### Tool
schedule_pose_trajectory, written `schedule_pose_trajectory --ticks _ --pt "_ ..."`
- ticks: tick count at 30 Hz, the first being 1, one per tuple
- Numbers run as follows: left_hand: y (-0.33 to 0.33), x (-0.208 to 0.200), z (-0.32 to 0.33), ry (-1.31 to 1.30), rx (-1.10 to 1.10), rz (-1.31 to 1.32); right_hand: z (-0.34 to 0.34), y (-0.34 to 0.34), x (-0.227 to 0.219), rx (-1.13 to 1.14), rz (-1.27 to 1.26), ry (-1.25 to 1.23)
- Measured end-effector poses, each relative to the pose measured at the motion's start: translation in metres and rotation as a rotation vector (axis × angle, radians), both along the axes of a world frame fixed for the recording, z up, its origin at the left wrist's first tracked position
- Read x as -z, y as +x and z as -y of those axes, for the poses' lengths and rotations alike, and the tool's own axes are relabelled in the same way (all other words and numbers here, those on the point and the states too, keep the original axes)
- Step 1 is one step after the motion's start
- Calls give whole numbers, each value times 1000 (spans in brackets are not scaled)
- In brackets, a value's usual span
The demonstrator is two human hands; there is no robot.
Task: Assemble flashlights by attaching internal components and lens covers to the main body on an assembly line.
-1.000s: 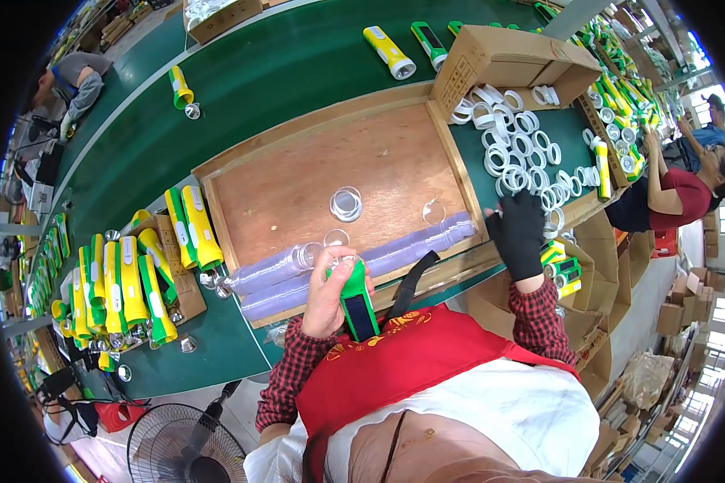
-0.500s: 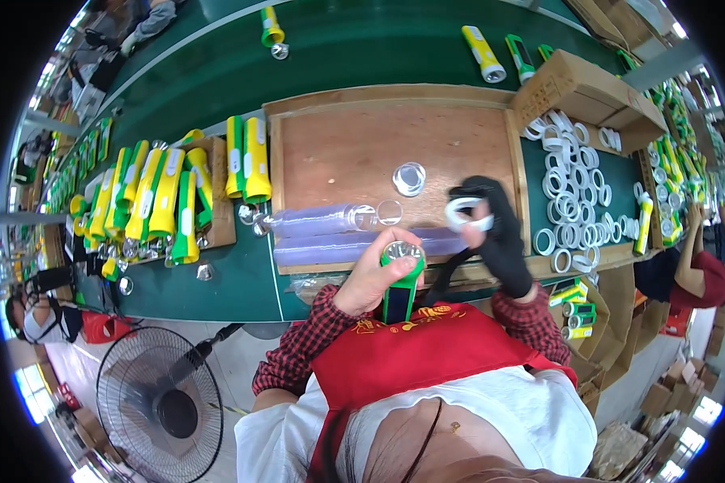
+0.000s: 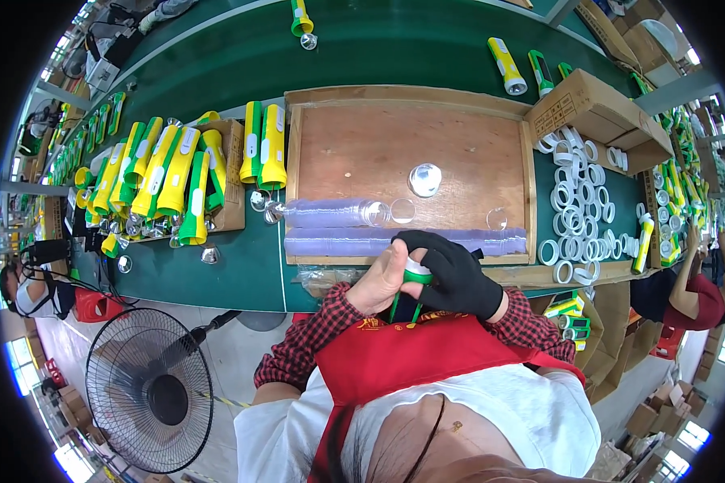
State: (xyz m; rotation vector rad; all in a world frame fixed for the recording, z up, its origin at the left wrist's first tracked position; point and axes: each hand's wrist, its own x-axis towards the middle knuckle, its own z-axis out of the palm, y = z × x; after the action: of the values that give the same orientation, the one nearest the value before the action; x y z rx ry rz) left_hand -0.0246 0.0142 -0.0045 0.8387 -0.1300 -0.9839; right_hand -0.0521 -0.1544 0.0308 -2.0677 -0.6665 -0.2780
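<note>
My bare left hand (image 3: 378,279) grips a green flashlight (image 3: 404,309) upright against the red apron, its head facing up. Over that head curl the fingers of my black-gloved right hand (image 3: 457,274), pressing a white ring (image 3: 413,265) onto the rim; the fingers partly hide the ring. Just beyond my hands, a row of stacked clear lens discs (image 3: 459,241) lies along the near side of a wooden tray (image 3: 411,94). A shorter stack (image 3: 330,213) lies behind it, beside a loose clear disc (image 3: 403,211). A shiny reflector cup (image 3: 424,179) rests on the tray board.
Yellow-green flashlights (image 3: 169,173) crowd the left, with loose reflectors among them. Many white rings (image 3: 572,217) lie right of the tray, near a cardboard box (image 3: 596,113). A standing fan (image 3: 167,399) is at lower left. Another person (image 3: 693,298) works at far right.
My right hand has moved left and down, bringing the white ring from over the tray onto the flashlight's head. The whole view has shifted slightly.
</note>
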Motion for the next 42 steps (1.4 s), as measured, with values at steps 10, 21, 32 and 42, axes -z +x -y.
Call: schedule_pose_trajectory --ticks 10,21,32,42 --pt "24 -46 10 278 149 290 16 32 -30 261 -117 156" --pt "32 -54 16 -217 393 -215 28 25 -33 204 -221 502" --pt "44 -53 22 186 255 267 38 47 -53 213 -12 255" --pt "33 -52 22 -433 420 -259 36 38 -58 53 -294 697"
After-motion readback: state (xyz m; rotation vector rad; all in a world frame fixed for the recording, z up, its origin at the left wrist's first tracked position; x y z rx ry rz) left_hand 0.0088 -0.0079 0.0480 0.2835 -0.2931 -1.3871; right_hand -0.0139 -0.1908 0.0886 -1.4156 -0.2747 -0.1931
